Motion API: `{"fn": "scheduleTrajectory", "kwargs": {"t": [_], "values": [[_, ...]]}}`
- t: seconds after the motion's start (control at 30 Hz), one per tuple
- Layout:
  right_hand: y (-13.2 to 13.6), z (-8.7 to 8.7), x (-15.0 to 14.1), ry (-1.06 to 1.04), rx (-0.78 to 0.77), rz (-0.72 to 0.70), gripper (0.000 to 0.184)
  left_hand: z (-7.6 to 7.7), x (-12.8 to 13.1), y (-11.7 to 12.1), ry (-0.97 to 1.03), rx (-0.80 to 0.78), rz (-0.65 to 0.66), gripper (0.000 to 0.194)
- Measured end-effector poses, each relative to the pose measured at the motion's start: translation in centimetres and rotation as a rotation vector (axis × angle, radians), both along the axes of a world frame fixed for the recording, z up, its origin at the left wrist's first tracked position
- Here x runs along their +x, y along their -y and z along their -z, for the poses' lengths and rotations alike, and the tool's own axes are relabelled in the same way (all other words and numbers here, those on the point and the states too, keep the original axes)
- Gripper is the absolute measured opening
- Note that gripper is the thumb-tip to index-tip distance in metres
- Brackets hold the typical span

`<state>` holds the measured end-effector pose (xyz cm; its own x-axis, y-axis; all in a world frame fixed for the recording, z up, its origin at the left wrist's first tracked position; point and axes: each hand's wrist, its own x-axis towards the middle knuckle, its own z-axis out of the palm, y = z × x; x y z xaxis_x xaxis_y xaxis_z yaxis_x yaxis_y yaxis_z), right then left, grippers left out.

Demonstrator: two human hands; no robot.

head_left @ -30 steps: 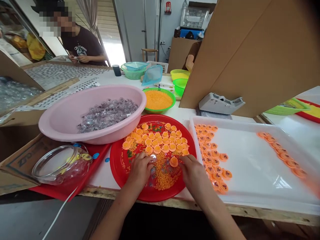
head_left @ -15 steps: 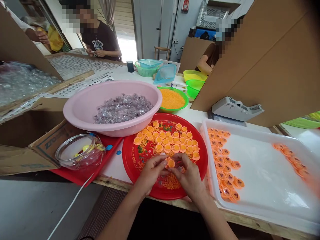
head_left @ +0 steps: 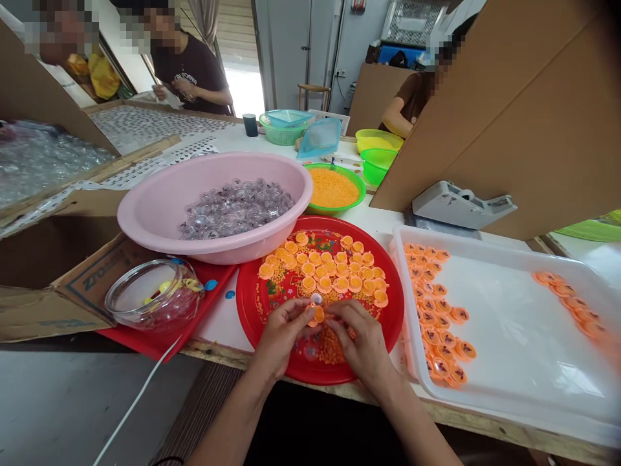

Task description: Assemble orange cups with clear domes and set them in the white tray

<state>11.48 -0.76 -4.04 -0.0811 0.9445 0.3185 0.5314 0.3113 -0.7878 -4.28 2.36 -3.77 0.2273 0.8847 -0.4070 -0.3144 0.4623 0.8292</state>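
My left hand [head_left: 280,329] pinches a small orange toy cup [head_left: 317,314] over the front part of a round red tray [head_left: 245,304]. A clear, shiny disc [head_left: 316,299] shows just above that cup, at my left fingertips. Close on its right side is my right hand [head_left: 359,330], its fingers bent and drawn together; what they hold, if anything, is too small to tell. Several more orange toy cups [head_left: 341,268] on saucers lie in the tray behind my hands. Loose orange pellets [head_left: 332,349] are scattered beneath and around them.
A pink basin [head_left: 145,226] of clear domed pieces [head_left: 237,210] stands behind left. Behind the tray is a green bowl of orange pellets [head_left: 334,188]. To the right, a white tray [head_left: 514,336] holds several finished-looking orange pieces [head_left: 439,336]. A glass jar [head_left: 145,304] and tape dispenser [head_left: 460,204] flank the area.
The toy cup has shifted slightly left with my left hand, and my right fingers have drawn away from its side a little. The clear disc now shows above the cup.
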Motion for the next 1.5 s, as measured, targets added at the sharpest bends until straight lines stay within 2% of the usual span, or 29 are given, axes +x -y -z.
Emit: {"fn": "scheduleTrajectory", "kwargs": {"t": [0.07, 0.13, 0.2, 0.3, 0.43, 0.53, 0.7, 0.9, 1.17, 1.23, 1.37, 1.5], "values": [[-0.1, 0.1, -0.3, -0.025, 0.002, -0.062, 0.022, 0.0, 0.0, 0.1, -0.027, 0.012, -0.011, 0.030], [-0.1, 0.5, -0.2, -0.016, -0.017, -0.056, 0.017, 0.0, -0.1, 0.1, -0.074, 0.027, -0.031, 0.030], [-0.1, 1.1, 0.3, 0.018, -0.052, 0.004, 0.013, 0.0, -0.3, 0.1, -0.078, 0.028, -0.034, 0.028], [-0.1, 1.7, 1.6, 0.060, -0.103, 0.088, 0.011, -0.1, -0.8, 0.0, 0.037, -0.040, 0.014, 0.028], [-0.3, 1.8, 3.1, 0.109, -0.176, 0.208, 0.014, -0.4, -1.3, -0.1, 0.217, -0.159, 0.061, 0.030], [-0.7, 1.8, 3.5, 0.169, -0.212, 0.284, 0.019, -0.6, -1.4, -0.1, 0.221, -0.165, 0.033, 0.028], [-1.6, 2.7, 2.2, 0.217, -0.191, 0.176, 0.015, -0.2, -1.1, 0.4, 0.092, -0.090, 0.003, 0.028], [-2.4, 3.5, 0.9, 0.318, -0.236, 0.106, 0.007, -0.1, -1.1, 0.8, 0.070, -0.085, 0.028, 0.029], [-2.0, 2.9, 0.5, 0.548, -0.169, 0.038, 0.019, -0.3, -1.1, 0.8, 0.028, -0.086, 0.040, 0.031], [-2.1, 2.9, 0.7, 0.521, -0.196, 0.047, 0.022, -0.3, -1.1, 0.8, 0.033, -0.081, 0.042, 0.029], [-1.9, 3.2, 1.1, 0.411, -0.217, 0.049, 0.015, -0.1, -1.2, 0.9, 0.042, -0.075, 0.061, 0.028], [-1.7, 3.3, 0.9, 0.348, -0.266, 0.053, 0.018, 0.0, -1.2, 0.8, 0.035, -0.055, 0.057, 0.025]]}}
